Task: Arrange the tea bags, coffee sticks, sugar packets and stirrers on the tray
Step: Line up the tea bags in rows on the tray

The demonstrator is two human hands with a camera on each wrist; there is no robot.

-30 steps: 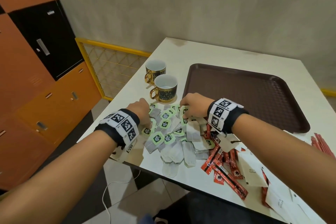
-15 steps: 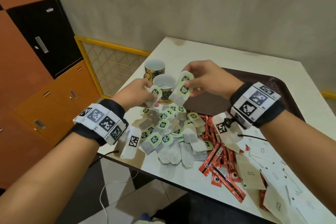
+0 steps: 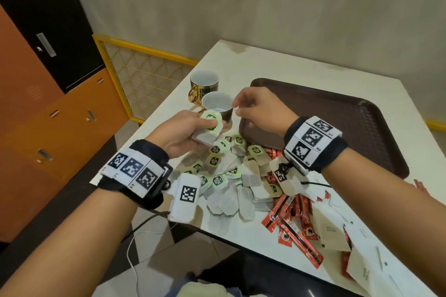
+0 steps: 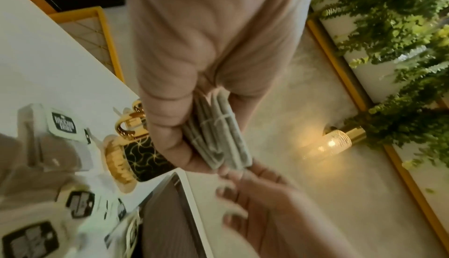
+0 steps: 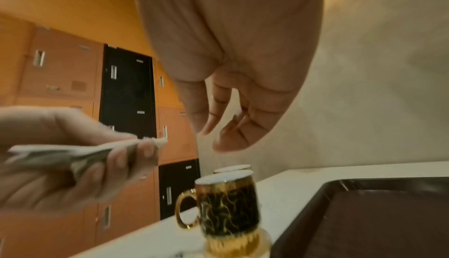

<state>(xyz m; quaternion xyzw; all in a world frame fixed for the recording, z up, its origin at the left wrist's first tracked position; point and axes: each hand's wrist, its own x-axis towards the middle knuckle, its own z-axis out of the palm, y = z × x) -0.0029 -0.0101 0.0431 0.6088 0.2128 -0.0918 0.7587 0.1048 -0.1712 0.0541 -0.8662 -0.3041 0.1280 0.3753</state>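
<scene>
Tea bags (image 3: pixel 224 171) lie in a loose heap on the desk (image 3: pixel 277 65) just left of the tray (image 3: pixel 337 116), w/ coffee sticks (image 3: pixel 292 219) and pale sugar packets (image 3: pixel 333 231) spread nearer the body; stirrers can't be made out. Left hand (image 3: pixel 183 131) grips a small stack of bags (image 4: pixel 218 137), fingers curled round it, held above the heap beside the near mug (image 3: pixel 217 106). Right hand (image 3: pixel 258 108) hovers just right of the stack over the tray's near-left corner; wrist view shows its fingers (image 5: pixel 233 127) loosely curled w/ nothing between them, though the head view hints at a thin string or tag at the tips, too small to tell. Step in hand, by my read: gathering tea bags into a squared bundle, prob. 1st of four groups; tray's visible part is bare, so the task looks barely begun. Next move calls for carrying the stack over the tray rim and laying it flat in one corner, keeping tags and strings from snagging the heap, then back for more bags.
</scene>
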